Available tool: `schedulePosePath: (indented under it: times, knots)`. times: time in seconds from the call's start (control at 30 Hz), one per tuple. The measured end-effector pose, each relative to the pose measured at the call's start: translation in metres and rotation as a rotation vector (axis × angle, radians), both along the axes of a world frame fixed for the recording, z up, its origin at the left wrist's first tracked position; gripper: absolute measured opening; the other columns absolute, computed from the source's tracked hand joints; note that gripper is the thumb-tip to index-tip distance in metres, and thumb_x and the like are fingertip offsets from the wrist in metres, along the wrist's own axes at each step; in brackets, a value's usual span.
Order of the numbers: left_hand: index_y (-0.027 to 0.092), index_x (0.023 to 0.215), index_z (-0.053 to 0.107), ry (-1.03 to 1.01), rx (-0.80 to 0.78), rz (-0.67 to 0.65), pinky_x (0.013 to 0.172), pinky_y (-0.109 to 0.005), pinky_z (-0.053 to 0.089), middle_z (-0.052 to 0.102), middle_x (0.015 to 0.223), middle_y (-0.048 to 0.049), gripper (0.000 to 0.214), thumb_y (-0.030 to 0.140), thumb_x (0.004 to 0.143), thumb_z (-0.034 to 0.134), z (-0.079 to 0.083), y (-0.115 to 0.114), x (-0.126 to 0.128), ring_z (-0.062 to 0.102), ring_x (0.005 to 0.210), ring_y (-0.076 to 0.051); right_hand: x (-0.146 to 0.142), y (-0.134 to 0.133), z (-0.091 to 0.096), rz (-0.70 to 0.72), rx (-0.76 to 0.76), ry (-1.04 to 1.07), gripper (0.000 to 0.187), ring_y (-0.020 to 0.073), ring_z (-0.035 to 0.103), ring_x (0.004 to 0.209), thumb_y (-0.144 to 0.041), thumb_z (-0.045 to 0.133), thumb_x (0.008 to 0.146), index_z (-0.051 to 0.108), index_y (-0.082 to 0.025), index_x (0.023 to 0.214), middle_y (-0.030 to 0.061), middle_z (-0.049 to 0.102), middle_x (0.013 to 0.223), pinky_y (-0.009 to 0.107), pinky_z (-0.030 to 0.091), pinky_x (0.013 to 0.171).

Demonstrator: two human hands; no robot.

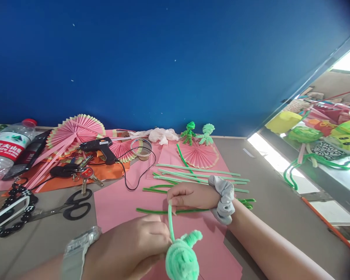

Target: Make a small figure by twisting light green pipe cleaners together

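Observation:
My left hand [137, 245] is closed at the near edge of a light green pipe cleaner figure [182, 258], which has a round coiled head and a short wound limb sticking up. From it rises a straight light green pipe cleaner [171, 221], its upper end pinched by my right hand [181, 196]. The left fingertips are partly hidden behind the knuckles and the figure. Beneath the right hand, dark green pipe cleaners [151, 211] and pale green pipe cleaners [198, 170] lie on pink paper [119, 202].
Two finished-looking pipe cleaner figures [206, 134] stand against the blue panel [175, 70] by a pink paper fan [200, 155]. Leftward lie a glue gun [102, 147], keys [87, 173], black-handled scissors [77, 204], a tape roll [142, 149], another fan [78, 132] and a water bottle [10, 147].

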State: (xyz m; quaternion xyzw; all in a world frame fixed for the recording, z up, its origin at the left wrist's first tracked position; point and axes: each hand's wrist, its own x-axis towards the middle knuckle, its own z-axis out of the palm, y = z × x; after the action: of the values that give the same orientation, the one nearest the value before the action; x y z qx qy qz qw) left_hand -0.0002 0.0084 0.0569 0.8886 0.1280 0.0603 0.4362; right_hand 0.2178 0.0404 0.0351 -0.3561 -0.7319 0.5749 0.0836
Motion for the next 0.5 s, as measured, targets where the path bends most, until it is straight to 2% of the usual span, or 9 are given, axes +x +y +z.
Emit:
schedulePosePath:
  times: [0.13, 0.27, 0.4, 0.5]
  knots:
    - [0.019, 0.081, 0.052, 0.069, -0.085, 0.119, 0.062, -0.021, 0.037, 0.055, 0.076, -0.0006, 0.013, 0.011, 0.082, 0.042, -0.009, -0.008, 0.005, 0.047, 0.067, -0.013, 0.000, -0.001, 0.006, 0.031, 0.015, 0.035, 0.024, 0.0106, 0.046, 0.062, -0.027, 0.040, 0.089, 0.056, -0.020, 0.072, 0.0011, 0.054, 0.070, 0.022, 0.040, 0.060]
    - [0.019, 0.081, 0.056, 0.069, -0.345, 0.235, 0.058, -0.019, 0.037, 0.055, 0.071, 0.0014, 0.019, 0.008, 0.081, 0.040, -0.018, -0.012, 0.011, 0.049, 0.063, -0.011, 0.000, -0.003, 0.008, 0.019, 0.027, 0.036, 0.027, 0.0103, 0.045, 0.061, -0.032, 0.037, 0.090, 0.054, -0.018, 0.074, 0.0015, 0.053, 0.072, 0.022, 0.040, 0.059]
    - [0.016, 0.084, 0.058, -0.055, -0.642, 0.278, 0.060, -0.022, 0.040, 0.053, 0.067, 0.0001, 0.023, 0.022, 0.089, 0.036, -0.020, -0.009, 0.012, 0.052, 0.060, -0.011, 0.001, -0.002, 0.005, -0.035, 0.063, 0.021, 0.029, 0.0107, 0.045, 0.059, -0.036, 0.036, 0.091, 0.054, -0.017, 0.078, 0.0011, 0.052, 0.070, 0.023, 0.042, 0.058]
    - [0.015, 0.080, 0.055, -0.146, -0.719, 0.366, 0.071, -0.026, 0.042, 0.053, 0.067, -0.0007, 0.027, 0.030, 0.090, 0.035, -0.022, -0.005, 0.008, 0.054, 0.065, -0.013, 0.000, -0.002, 0.003, -0.087, 0.096, 0.007, 0.025, 0.0143, 0.050, 0.071, -0.034, 0.035, 0.091, 0.057, -0.021, 0.086, 0.0042, 0.055, 0.080, 0.024, 0.044, 0.065]
